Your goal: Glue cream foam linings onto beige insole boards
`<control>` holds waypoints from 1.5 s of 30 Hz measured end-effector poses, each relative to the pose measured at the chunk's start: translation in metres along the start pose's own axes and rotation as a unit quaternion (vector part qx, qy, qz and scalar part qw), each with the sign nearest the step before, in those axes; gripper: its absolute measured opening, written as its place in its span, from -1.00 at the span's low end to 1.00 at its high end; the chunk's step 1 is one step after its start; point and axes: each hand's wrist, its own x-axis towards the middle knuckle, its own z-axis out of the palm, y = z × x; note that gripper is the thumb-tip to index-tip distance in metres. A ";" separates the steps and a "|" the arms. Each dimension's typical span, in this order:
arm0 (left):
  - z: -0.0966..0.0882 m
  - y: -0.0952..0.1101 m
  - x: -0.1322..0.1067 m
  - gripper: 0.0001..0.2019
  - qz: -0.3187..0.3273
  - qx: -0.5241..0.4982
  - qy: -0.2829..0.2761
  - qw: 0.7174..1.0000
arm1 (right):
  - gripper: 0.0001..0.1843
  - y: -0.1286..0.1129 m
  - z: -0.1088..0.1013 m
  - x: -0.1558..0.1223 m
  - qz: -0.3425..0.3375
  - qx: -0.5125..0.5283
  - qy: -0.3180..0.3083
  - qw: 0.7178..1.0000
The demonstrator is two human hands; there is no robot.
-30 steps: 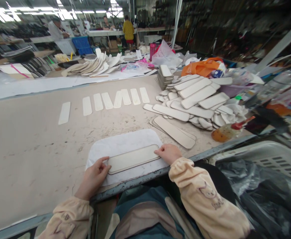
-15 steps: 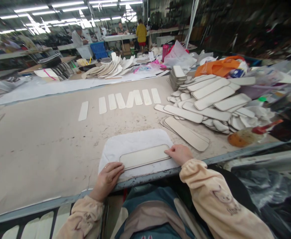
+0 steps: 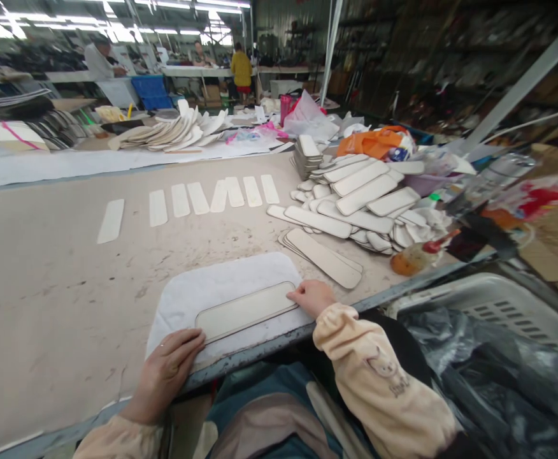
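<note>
A long cream strip with rounded ends and a dark outline (image 3: 245,310) lies on a white pad (image 3: 202,287) at the table's near edge. My left hand (image 3: 167,370) rests flat on the pad's near left corner, fingers stretched toward the strip's left end. My right hand (image 3: 311,297) is curled, its fingertips pressing on the strip's right end. Both arms wear peach sleeve covers.
A small stack of similar strips (image 3: 324,256) lies right of the pad, beside a big heap of them (image 3: 360,197). Several narrow strips (image 3: 197,199) lie in a row mid-table. A glue bottle (image 3: 415,256) lies near the edge. A grey basket (image 3: 499,306) stands right. People work far behind.
My left hand slid off the strip's left end to the pad's near corner and flattened. The right hand stays at the strip's right end. The view swung slightly.
</note>
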 end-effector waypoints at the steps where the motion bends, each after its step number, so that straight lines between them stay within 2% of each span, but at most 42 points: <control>1: 0.001 -0.001 0.000 -0.78 0.002 0.000 -0.002 1.000 | -0.70 0.000 0.000 0.000 0.000 0.001 0.000 1.000; 10: -0.003 0.005 0.006 -0.79 0.022 0.002 0.005 1.000 | -0.71 -0.003 -0.003 0.000 -0.005 -0.002 -0.007 1.000; 20: 0.002 -0.001 0.000 -0.80 0.003 -0.011 -0.009 1.000 | -0.67 -0.004 -0.001 0.000 -0.008 -0.030 -0.005 0.999; 26: -0.002 0.007 0.005 -0.81 0.009 -0.020 0.001 1.000 | -0.63 -0.010 -0.005 -0.005 -0.001 -0.068 0.000 0.998; 29: -0.004 0.011 0.007 -0.81 0.009 -0.017 -0.002 1.000 | -0.51 -0.013 -0.012 -0.011 0.027 -0.108 0.028 0.993; 31: -0.004 0.012 0.007 -0.81 0.006 -0.017 -0.004 1.000 | -0.42 -0.016 -0.012 -0.019 0.042 -0.134 0.078 0.987; 33: -0.004 0.012 0.006 -0.80 0.004 -0.016 -0.005 1.000 | -0.42 -0.025 -0.004 -0.031 -0.001 -0.132 0.134 0.982; 35: -0.003 0.011 0.004 -0.80 0.006 -0.015 -0.006 1.000 | -0.46 -0.041 0.015 -0.045 -0.121 -0.102 0.165 0.974; 37: -0.002 0.010 0.003 -0.80 0.010 -0.014 -0.006 1.000 | -0.38 -0.062 0.039 -0.061 -0.275 -0.067 0.152 0.947; 39: -0.001 0.008 0.003 -0.79 0.018 -0.013 -0.006 1.000 | -0.25 -0.083 0.064 -0.073 -0.376 -0.046 0.113 0.918; 42: -0.001 0.007 0.003 -0.79 0.032 -0.008 -0.006 0.999 | -0.26 -0.103 0.087 -0.080 -0.436 -0.048 0.068 0.896; 45: -0.002 0.006 0.003 -0.79 0.041 0.000 -0.008 0.999 | -0.29 -0.096 0.087 -0.072 -0.442 -0.064 0.046 0.894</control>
